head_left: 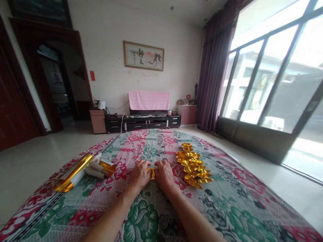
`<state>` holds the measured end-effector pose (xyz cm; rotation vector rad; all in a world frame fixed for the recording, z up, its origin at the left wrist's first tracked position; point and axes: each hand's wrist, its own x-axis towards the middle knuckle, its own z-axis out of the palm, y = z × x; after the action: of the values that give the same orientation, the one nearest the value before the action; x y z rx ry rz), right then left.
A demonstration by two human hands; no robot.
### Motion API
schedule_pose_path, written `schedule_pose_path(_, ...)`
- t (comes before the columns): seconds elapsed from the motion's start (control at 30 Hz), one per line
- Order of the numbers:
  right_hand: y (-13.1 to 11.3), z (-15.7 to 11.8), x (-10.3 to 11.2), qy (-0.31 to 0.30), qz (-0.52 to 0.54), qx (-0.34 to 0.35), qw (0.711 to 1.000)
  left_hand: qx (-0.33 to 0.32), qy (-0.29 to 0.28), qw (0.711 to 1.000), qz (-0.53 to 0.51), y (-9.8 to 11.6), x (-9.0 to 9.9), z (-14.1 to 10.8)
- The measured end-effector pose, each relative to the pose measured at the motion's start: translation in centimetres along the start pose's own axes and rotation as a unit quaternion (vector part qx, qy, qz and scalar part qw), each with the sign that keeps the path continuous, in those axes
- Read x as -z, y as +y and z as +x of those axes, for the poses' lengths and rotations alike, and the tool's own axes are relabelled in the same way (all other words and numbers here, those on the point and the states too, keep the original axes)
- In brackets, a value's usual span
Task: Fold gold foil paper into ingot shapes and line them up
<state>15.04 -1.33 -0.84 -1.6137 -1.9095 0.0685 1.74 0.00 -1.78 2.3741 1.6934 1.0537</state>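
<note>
A small piece of gold foil paper [152,173] lies between my two hands at the middle of the cloth-covered surface. My left hand [140,174] is closed on its left end, fingers curled and thumb inward. Its right end is pinched by my right hand [164,174] in the same way. My fingers cover much of the foil, so its full shape is hidden. To the right of my hands lies a cluster of folded gold foil ingots [194,164]. On the left rest rolled gold-and-white foil sheets [75,173] beside further white-backed rolls [99,168].
A flowered cloth [141,218] covers the broad surface under my hands. Beyond it stands a low black cabinet [147,125] with a pink cloth [149,100] draped over something upright. Large windows [262,77] and a purple curtain [213,74] are at the right.
</note>
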Motion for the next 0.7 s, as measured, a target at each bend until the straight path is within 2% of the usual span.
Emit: schedule_pose_path(0.7,0.4,-1.5,0.8,-0.013,-0.006,0.055,0.998,-0.076,-0.070,0.991,0.080,0.5,1.6,-0.7)
